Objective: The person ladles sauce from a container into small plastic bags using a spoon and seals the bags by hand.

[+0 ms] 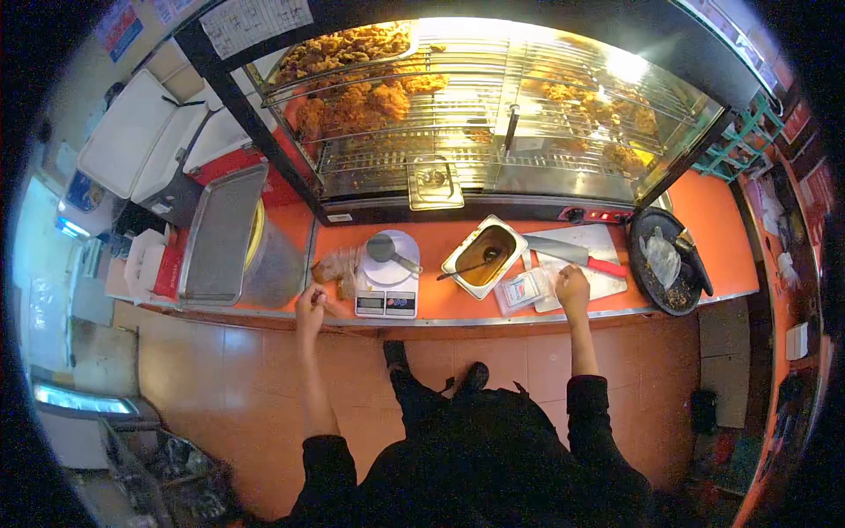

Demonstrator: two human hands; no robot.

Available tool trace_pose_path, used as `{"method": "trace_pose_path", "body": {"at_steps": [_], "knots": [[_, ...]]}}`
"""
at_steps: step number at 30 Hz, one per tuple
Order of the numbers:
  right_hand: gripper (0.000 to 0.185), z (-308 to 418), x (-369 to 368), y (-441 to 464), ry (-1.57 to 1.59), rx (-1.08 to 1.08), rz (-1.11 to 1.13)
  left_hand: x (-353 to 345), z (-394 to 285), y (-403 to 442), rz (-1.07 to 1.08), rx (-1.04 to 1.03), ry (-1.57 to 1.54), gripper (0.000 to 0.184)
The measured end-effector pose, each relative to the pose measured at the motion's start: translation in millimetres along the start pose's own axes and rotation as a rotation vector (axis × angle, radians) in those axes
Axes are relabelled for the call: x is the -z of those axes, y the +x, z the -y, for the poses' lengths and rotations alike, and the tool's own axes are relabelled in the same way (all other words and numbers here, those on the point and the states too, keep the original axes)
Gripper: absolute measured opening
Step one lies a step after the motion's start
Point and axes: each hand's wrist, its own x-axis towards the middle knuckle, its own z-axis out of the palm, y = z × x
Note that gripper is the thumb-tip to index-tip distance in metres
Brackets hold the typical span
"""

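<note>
My left hand (311,308) is curled at the counter's front edge, beside a clear plastic bag (339,267); whether it holds anything is too small to tell. A white digital scale (387,301) with a dark-headed scoop (381,248) on it stands to its right. My right hand (572,287) hangs over the white cutting board (592,289), its fingers bent close to a clear packet with a label (522,290). A knife with a red handle (607,267) lies behind that hand. Left of the board, a metal container (472,277) holds brown liquid and a utensil.
Behind the orange counter (722,255) is a lit glass cabinet (502,132) with fried pieces on racks. A stone mortar (651,286) with a plastic bag stands at right. A metal tray (220,246) leans over a large clear tub at left. A small metal container (435,187) sits by the cabinet.
</note>
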Motion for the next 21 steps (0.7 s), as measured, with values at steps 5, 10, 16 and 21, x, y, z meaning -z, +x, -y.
{"method": "trace_pose_path", "body": {"at_steps": [5, 10, 16, 21], "knots": [[0.018, 2.3, -9.0, 6.9, -0.115, -0.106, -0.04, -24.2, -4.7, 26.9, 0.017, -0.126, 0.049, 0.008], [0.018, -7.0, -17.4, 9.1, -0.109, -0.156, -0.064, -49.2, -15.4, 30.9, -0.011, -0.162, 0.033, 0.007], [0.012, 8.7, 7.6, 8.6, -0.01, -0.245, -0.045, -81.8, -52.8, 16.5, -0.308, -0.244, 0.12, 0.007], [0.015, 30.3, 34.4, 10.3, -0.008, -0.133, -0.271, -130.7, -130.0, -25.6, -0.238, -0.266, 0.021, 0.011]]}}
